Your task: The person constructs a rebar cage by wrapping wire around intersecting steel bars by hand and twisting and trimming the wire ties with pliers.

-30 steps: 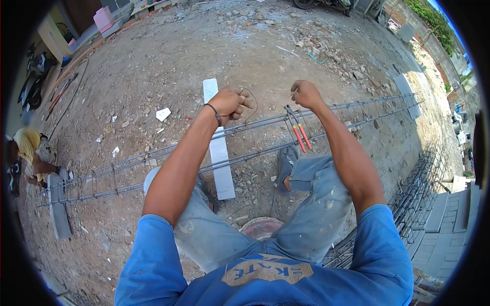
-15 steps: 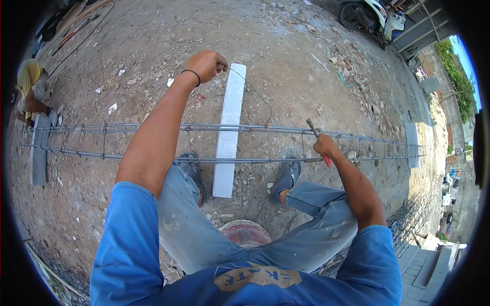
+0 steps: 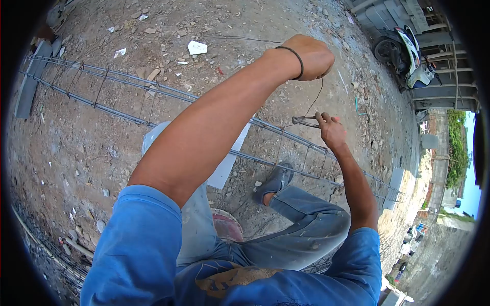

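In the head view my left hand point(image 3: 309, 57) is closed on a thin tie wire point(image 3: 318, 97), high above the ground. One length of the wire runs down towards the rebar cage point(image 3: 95, 105), and a loose tail stretches off to the left. My right hand point(image 3: 333, 131) grips pincers point(image 3: 304, 121) with red on the handles. Their jaws are close to the wire's lower end, just above the cage's far bars; whether they bite the wire I cannot tell. The long cage of steel bars and stirrups crosses in front of me over a white block point(image 3: 224, 171), partly hidden by my left arm.
Grey blocks stand under the cage's left end point(image 3: 29, 97) and right end point(image 3: 394, 188). A red round seat point(image 3: 228, 226) is beneath me. A motorbike point(image 3: 406, 56) is parked at the upper right. Another person's arm shows at the upper left. Rubble covers the ground.
My left hand has swung right with the wire, towards my right hand. My right hand has turned, bringing the pincers to the wire. The whole view has rotated and shifted.
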Demonstrator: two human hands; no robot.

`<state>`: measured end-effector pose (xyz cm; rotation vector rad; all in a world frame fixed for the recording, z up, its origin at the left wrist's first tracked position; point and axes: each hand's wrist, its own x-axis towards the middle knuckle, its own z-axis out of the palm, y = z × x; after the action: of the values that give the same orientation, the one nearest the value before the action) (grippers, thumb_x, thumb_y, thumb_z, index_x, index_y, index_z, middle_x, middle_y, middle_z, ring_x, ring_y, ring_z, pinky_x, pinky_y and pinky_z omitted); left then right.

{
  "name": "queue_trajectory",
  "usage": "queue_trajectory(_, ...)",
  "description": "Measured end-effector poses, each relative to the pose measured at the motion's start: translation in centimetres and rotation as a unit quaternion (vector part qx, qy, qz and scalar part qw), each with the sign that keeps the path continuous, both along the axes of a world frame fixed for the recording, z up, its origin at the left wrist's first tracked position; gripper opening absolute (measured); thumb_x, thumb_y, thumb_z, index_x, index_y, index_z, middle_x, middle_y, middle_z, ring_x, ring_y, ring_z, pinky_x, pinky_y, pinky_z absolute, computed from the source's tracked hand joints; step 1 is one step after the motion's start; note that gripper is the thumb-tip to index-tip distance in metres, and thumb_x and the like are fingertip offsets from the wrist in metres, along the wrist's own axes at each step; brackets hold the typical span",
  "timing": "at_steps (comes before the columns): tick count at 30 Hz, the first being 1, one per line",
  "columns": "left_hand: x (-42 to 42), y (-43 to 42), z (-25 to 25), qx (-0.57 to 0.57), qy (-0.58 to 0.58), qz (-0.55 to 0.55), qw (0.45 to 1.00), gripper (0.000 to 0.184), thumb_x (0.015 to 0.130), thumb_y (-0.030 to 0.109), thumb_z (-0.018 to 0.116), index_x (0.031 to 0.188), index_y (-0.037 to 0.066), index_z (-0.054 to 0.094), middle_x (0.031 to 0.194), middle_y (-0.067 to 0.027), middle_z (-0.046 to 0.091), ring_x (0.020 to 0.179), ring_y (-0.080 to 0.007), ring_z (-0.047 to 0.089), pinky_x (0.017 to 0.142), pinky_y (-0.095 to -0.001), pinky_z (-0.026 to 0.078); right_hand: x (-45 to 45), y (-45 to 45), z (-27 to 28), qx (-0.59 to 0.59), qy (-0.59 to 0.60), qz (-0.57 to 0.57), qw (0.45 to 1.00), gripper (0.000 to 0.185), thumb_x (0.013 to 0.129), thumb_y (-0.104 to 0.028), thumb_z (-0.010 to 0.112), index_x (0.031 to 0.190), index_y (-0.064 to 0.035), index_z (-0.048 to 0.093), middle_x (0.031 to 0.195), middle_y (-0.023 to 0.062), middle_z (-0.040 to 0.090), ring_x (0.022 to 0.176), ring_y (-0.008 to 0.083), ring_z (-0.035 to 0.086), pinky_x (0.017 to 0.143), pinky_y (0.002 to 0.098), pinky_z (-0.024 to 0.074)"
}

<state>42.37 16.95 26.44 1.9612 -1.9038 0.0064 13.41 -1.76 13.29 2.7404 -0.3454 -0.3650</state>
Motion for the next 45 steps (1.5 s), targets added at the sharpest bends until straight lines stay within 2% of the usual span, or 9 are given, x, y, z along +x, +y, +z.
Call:
queue_trajectory(5, 2.2, 0.3, -1.2, 0.015, 0.027, 0.011, 0.999, 0.019, 0.077, 0.004, 0.070, 0.091, 0.012, 0.079, 0.089, -0.0138, 0.075, 0.086, -0.0321, 0.072, 0.072, -0.0423, 0.055, 2.6, -0.2, 0.1, -0.057, -0.053, 0.112, 0.991, 0.052, 0.087, -0.009, 0.057, 0.139, -0.0104, 0.049, 0.135, 0.0147, 0.050, 0.117, 0.0346, 0.056, 0.095, 0.0528, 0.0525)
queue_trajectory(7, 2.2, 0.4, -1.3, 0.018, 0.034, 0.007, 0.999, 0.019, 0.077, 0.004, 0.070, 0.092, 0.012, 0.079, 0.089, -0.0138, 0.075, 0.086, -0.0319, 0.072, 0.072, -0.0423, 0.055, 3.3, 0.4, 0.1, -0.065, -0.060, 0.123, 0.988, 0.052, 0.085, -0.007, 0.059, 0.136, -0.0103, 0.052, 0.138, 0.0160, 0.046, 0.123, 0.0369, 0.048, 0.110, 0.0559, 0.0397)
queue_trajectory(10, 2.1, 0.7, -1.2, 0.017, 0.043, 0.005, 0.999, 0.018, 0.078, 0.005, 0.070, 0.092, 0.012, 0.079, 0.090, -0.0136, 0.075, 0.086, -0.0318, 0.072, 0.072, -0.0425, 0.055, 3.6, -0.5, -0.4, -0.080, -0.093, 0.192, 0.974, 0.055, 0.085, -0.008, 0.059, 0.138, -0.0132, 0.050, 0.137, 0.0149, 0.048, 0.118, 0.0332, 0.052, 0.111, 0.0662, 0.0331)
queue_trajectory(23, 1.6, 0.7, -1.3, 0.023, 0.068, 0.021, 0.997, 0.015, 0.080, 0.012, 0.072, 0.093, 0.011, 0.079, 0.091, -0.0173, 0.074, 0.087, -0.0352, 0.071, 0.073, -0.0446, 0.055, 4.9, 0.4, 0.6, -0.113, -0.135, 0.274, 0.945, 0.043, 0.084, -0.014, 0.060, 0.127, -0.0164, 0.059, 0.128, 0.0095, 0.054, 0.112, 0.0273, 0.056, 0.114, 0.0690, 0.0261)
queue_trajectory(31, 1.7, 1.1, -1.3, 0.030, 0.072, 0.030, 0.997, 0.015, 0.078, 0.008, 0.071, 0.091, 0.010, 0.078, 0.091, -0.0177, 0.073, 0.086, -0.0353, 0.071, 0.072, -0.0440, 0.054, 6.6, 1.5, 1.8, -0.121, -0.154, 0.295, 0.935, 0.023, 0.085, -0.020, 0.060, 0.107, -0.0169, 0.064, 0.110, -0.0021, 0.058, 0.098, 0.0184, 0.057, 0.106, 0.0529, 0.0361)
queue_trajectory(35, 1.6, 1.1, -1.3, 0.020, 0.084, 0.043, 0.995, 0.015, 0.076, 0.005, 0.071, 0.089, 0.009, 0.078, 0.090, -0.0180, 0.073, 0.086, -0.0351, 0.070, 0.072, -0.0436, 0.054, 8.4, 2.8, 4.0, -0.123, -0.121, 0.329, 0.928, 0.023, 0.084, -0.022, 0.061, 0.105, -0.0145, 0.067, 0.101, 0.0020, 0.063, 0.093, 0.0197, 0.060, 0.101, 0.0500, 0.0404)
queue_trajectory(37, 1.8, 1.1, -1.0, 0.031, 0.086, 0.037, 0.995, 0.014, 0.078, 0.004, 0.068, 0.090, 0.004, 0.077, 0.094, -0.0195, 0.073, 0.089, -0.0355, 0.071, 0.075, -0.0444, 0.056, 10.0, 4.7, 5.4, -0.104, 0.133, 0.120, 0.978, 0.027, 0.088, -0.034, 0.064, 0.098, -0.0096, 0.073, 0.097, 0.0097, 0.069, 0.095, 0.0253, 0.066, 0.096, 0.0490, 0.0465)
queue_trajectory(40, 1.7, 1.0, -0.9, 0.049, 0.089, 0.023, 0.995, 0.015, 0.079, 0.002, 0.065, 0.090, 0.000, 0.075, 0.098, -0.0214, 0.073, 0.092, -0.0361, 0.071, 0.077, -0.0451, 0.057, 10.5, 5.8, 6.8, -0.015, 0.269, -0.055, 0.962, 0.049, 0.089, -0.053, 0.065, 0.091, -0.0056, 0.076, 0.095, 0.0183, 0.073, 0.098, 0.0337, 0.069, 0.089, 0.0478, 0.0520)
queue_trajectory(45, 0.9, -0.1, -2.0, 0.052, 0.119, 0.011, 0.991, 0.023, 0.076, 0.000, 0.067, 0.096, 0.006, 0.077, 0.093, -0.0188, 0.073, 0.091, -0.0366, 0.070, 0.078, -0.0441, 0.055, 3.9, 3.4, 2.1, 0.087, 0.166, -0.161, 0.969, 0.059, 0.085, -0.068, 0.062, 0.091, -0.0107, 0.077, 0.093, 0.0182, 0.073, 0.097, 0.0377, 0.069, 0.087, 0.0475, 0.0534)
